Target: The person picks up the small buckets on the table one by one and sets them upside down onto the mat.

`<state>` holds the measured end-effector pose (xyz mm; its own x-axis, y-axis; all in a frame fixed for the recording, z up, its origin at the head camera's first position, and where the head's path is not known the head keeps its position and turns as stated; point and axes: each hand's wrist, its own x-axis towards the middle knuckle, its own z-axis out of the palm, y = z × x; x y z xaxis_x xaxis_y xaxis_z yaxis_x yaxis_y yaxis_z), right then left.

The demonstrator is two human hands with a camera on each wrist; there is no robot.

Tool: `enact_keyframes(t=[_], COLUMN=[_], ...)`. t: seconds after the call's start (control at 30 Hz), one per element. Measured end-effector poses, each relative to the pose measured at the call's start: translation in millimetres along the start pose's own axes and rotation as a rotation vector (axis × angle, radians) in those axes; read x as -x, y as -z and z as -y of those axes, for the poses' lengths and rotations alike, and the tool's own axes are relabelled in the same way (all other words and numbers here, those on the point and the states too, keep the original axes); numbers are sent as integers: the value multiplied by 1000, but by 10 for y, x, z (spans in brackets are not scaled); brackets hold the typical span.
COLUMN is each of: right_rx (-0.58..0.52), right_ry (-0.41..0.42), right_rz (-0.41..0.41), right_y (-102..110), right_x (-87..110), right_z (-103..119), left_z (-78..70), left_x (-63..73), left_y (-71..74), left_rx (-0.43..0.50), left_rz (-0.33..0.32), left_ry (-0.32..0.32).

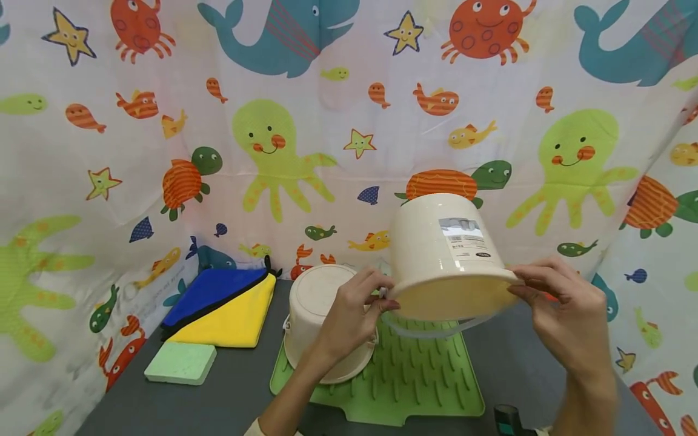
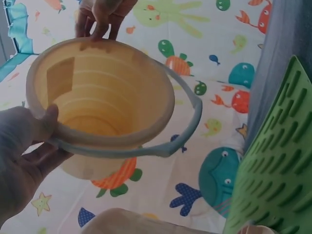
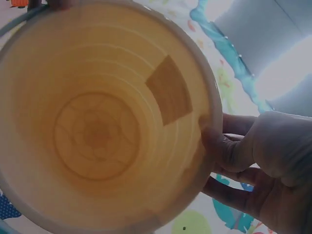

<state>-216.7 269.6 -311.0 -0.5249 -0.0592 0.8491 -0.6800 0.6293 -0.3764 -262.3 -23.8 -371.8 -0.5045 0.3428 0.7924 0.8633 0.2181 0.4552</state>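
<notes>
A cream plastic bucket (image 1: 431, 248) is held up over the green drying mat (image 1: 420, 375), tilted with its mouth facing down and toward me. My left hand (image 1: 354, 318) pinches its rim on the left, and my right hand (image 1: 567, 309) pinches the rim on the right. In the left wrist view, the bucket's pale handle (image 2: 187, 129) hangs loose below the rim. The right wrist view looks into the ringed inside (image 3: 102, 136), which holds nothing. A label (image 1: 466, 239) is stuck on the outer wall. Behind my left forearm, a second cream bucket (image 1: 316, 297) stands upside down on the mat.
On the dark table (image 1: 234, 387), a folded blue and yellow cloth (image 1: 234, 309) lies at the left, with a pale green sponge (image 1: 181, 363) in front of it. A small dark object (image 1: 507, 418) sits at the front right edge. A sea-animal curtain (image 1: 349, 181) encloses the back and sides.
</notes>
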Motion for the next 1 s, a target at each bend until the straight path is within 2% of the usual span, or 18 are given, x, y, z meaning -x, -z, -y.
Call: enact_keyframes(t=[0.13, 0.2, 0.3, 0.43, 0.53, 0.63, 0.7, 0.73, 0.8, 0.87, 1.0], right_rx=[38, 58, 87, 161, 232, 244, 215, 193, 145, 82, -10], right_ry=[-6, 8, 23, 106, 203, 279, 275, 253, 168, 19, -288], right_rz=[-34, -52, -70, -86, -72, -25, 52, 117, 255, 443, 795], right_y=[-89, -170, -306, -467, -556, -612, -626, -612, -553, -436, -161], right_x=[-14, -6, 10, 10, 30, 115, 206, 246, 306, 345, 392], right_z=[3, -20, -83, -247, -435, -657, -788, -838, -903, -930, -975], left_z=[4, -11, -34, -35, 24, 125, 191, 218, 246, 260, 243], left_x=[-47, -94, -212, -392, -460, -425, -346, -291, -176, -60, 132], left_y=[-3, -7, -44, -149, -240, -341, -406, -440, -506, -571, -706], left_rx=[-141, -192, -225, -251, -254, -299, -329, -345, -365, -333, -327], left_rz=[-2, 34, 96, 76, 63, 149, 257, 317, 424, 522, 683], left_ry=[93, 135, 145, 120, 155, 200, 225, 227, 215, 219, 142])
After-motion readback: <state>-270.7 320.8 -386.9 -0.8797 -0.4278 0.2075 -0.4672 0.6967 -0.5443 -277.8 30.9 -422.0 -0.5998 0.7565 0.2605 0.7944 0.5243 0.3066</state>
